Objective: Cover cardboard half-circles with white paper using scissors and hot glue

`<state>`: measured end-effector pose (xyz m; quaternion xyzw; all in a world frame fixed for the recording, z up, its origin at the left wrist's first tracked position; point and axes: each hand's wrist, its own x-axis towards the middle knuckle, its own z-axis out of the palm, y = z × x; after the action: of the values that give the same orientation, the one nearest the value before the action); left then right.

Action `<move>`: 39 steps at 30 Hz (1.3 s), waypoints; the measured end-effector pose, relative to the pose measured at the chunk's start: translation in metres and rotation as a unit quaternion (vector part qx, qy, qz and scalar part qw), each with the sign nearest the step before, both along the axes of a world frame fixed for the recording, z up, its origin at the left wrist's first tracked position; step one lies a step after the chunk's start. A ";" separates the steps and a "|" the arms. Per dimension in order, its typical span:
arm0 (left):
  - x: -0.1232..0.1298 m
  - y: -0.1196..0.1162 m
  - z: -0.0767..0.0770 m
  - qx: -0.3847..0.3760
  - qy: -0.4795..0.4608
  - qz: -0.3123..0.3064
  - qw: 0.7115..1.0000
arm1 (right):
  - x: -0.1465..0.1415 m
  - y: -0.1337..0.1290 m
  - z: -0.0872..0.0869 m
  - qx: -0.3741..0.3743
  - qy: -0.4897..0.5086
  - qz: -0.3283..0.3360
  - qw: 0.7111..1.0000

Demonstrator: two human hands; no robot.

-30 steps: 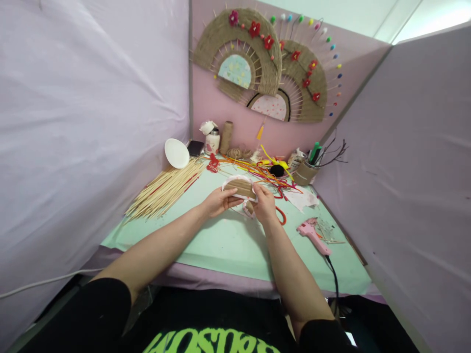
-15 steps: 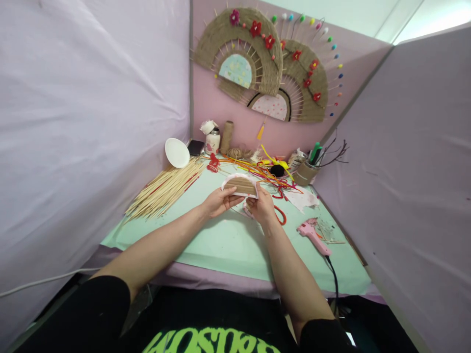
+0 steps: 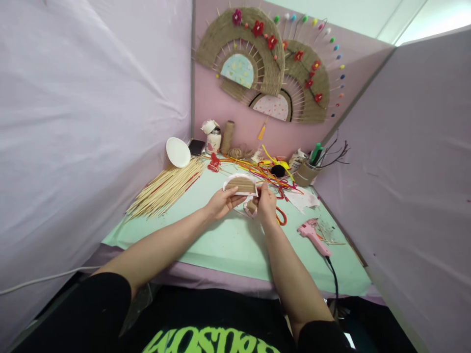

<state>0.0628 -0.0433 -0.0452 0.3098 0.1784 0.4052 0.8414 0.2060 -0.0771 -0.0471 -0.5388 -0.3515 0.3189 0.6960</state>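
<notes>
Head view: half-round cardboard piece (image 3: 241,185), brown face up with a white rim, held above the middle of the pale green table cover (image 3: 228,250), straight edge toward the near side. Left hand (image 3: 222,202) grasps its left part, thumb on the face, fingers underneath. Right hand (image 3: 267,202) at its right corner, fingers curled in, thumb and forefinger close together; cannot tell whether they pinch the rim. Smaller white-and-brown item (image 3: 250,207) just below the piece, between the hands, partly covered. Red-orange scissor handle (image 3: 281,215) just right of the right wrist. Farther right, pink glue gun (image 3: 312,235) lying down, black cord running off the near edge. Left: spread of thin sticks (image 3: 165,191), white dish (image 3: 178,152) tilted at their far end. Far side: tangle of coloured stems (image 3: 261,171), twine cone (image 3: 228,137) upright
</notes>
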 end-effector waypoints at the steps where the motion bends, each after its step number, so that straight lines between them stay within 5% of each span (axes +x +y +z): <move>1: -0.001 0.002 0.000 -0.012 -0.006 -0.001 1.000 | 0.002 0.001 0.001 -0.010 0.049 0.039 0.998; 4: -0.003 0.007 0.000 -0.042 -0.027 0.003 0.999 | 0.004 0.003 0.000 -0.010 0.117 0.122 0.986; 8: -0.003 0.009 0.000 -0.053 -0.038 0.013 0.998 | -0.002 0.001 -0.004 -0.011 0.091 0.131 0.987; 20: 0.001 0.000 -0.001 -0.001 -0.033 0.036 0.999 | -0.011 -0.008 -0.002 0.039 -0.061 0.006 0.997; 31: 0.003 -0.005 0.000 0.003 -0.028 0.037 0.999 | -0.014 -0.010 -0.005 0.066 -0.180 -0.098 0.977; 35: 0.001 -0.001 0.003 -0.004 -0.028 0.034 0.999 | -0.015 -0.010 -0.003 0.055 -0.141 -0.058 0.987; 39: -0.001 0.003 0.001 -0.003 -0.018 0.017 1.000 | -0.007 -0.004 -0.003 0.015 0.000 0.038 0.999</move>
<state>0.0617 -0.0400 -0.0442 0.2969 0.1695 0.4248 0.8382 0.1991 -0.0811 -0.0501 -0.5146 -0.3760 0.3401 0.6914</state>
